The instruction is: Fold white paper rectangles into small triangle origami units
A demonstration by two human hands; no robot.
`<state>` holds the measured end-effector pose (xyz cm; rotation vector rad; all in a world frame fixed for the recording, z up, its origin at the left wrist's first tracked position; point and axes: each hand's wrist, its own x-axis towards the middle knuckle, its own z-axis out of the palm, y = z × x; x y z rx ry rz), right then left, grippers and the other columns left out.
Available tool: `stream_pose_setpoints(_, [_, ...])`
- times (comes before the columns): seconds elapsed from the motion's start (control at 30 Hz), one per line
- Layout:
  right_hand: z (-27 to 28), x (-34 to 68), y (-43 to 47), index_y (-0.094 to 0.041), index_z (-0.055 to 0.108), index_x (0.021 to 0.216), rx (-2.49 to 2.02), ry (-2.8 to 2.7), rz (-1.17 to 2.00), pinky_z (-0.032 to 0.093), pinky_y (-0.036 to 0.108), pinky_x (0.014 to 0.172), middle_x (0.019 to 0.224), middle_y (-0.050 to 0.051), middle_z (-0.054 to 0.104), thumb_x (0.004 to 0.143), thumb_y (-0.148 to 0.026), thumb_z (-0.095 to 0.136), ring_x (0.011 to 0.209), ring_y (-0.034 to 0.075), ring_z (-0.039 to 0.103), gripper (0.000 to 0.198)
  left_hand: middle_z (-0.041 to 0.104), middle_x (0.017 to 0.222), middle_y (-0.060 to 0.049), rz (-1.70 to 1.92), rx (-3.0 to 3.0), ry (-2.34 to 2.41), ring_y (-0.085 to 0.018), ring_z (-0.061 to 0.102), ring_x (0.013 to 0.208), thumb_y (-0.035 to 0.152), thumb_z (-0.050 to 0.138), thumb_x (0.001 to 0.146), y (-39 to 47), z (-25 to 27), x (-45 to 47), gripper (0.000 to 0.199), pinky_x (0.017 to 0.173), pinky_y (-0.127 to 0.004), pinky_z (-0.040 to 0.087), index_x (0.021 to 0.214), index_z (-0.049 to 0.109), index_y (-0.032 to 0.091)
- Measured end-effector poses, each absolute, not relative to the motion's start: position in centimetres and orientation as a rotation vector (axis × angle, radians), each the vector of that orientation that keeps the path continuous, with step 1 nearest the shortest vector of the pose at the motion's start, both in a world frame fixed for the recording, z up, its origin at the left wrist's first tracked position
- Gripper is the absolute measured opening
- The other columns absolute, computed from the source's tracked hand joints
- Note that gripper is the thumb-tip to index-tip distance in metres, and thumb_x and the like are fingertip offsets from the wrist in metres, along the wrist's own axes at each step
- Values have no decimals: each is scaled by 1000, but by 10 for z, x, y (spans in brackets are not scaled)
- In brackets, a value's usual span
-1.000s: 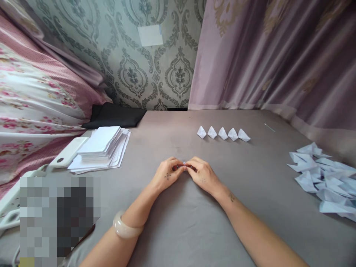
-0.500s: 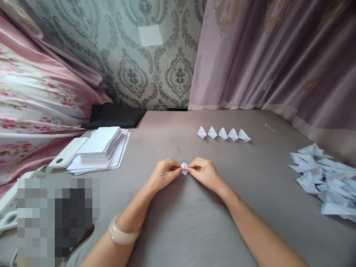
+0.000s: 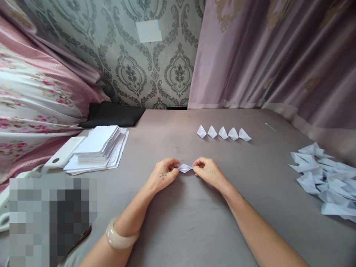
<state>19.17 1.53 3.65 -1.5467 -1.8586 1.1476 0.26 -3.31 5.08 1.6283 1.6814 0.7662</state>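
Observation:
A small folded white paper [image 3: 185,168], a flattened diamond with narrow ends, is stretched sideways between my two hands just above the grey cloth. My left hand [image 3: 164,173] pinches its left end between thumb and fingers. The right end is pinched by my right hand [image 3: 208,171]. Beyond the hands stands a row of several folded paper pieces [image 3: 223,133], shaped like little pointed boats.
Grey cloth [image 3: 155,144] covers the table. A stack of white paper sheets [image 3: 96,142] lies at left beside a white flat device [image 3: 65,152] and black cloth [image 3: 114,115]. Many folded papers [image 3: 328,178] are heaped at right, and a thin stick [image 3: 270,127] lies far right.
My hands have drawn slightly apart, and the folded paper between them has gone from a small upright diamond to a wider, flatter shape. The view has shifted a little.

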Motion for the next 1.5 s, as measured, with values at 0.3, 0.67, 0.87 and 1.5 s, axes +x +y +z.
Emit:
stream_pose_setpoints(0.3, [38,193,16,-18,65,73,-1654,-1781,1227,43,21,51,62,2,68,65,-23,54,52,13,61,14,65,96,-5,712,1755,1639,-16,60,78,17,39,77,-33,49,4,36,72,-25,43,94,71,18])
stream_pose_setpoints(0.67, [49,189,5,-20,64,67,-1585,-2002,979,41,22,58,63,-1,67,67,-23,53,61,13,60,11,67,85,-5,733,1694,1776,-16,59,74,18,41,77,-33,50,11,31,69,-24,42,84,72,17])
stream_pose_setpoints(0.87, [51,186,3,-20,63,67,-1576,-1981,1036,41,22,57,60,-1,65,68,-24,52,58,13,59,11,68,89,-5,754,1621,1794,-16,60,75,22,49,74,-32,50,11,25,69,-24,44,84,71,17])
stream_pose_setpoints(1.5, [37,164,-11,-19,62,92,-1271,-1934,776,46,26,71,87,5,67,79,-27,53,69,14,61,17,68,99,-8,1128,1642,1429,-14,65,80,22,53,83,-40,45,16,24,74,-26,54,106,54,17])
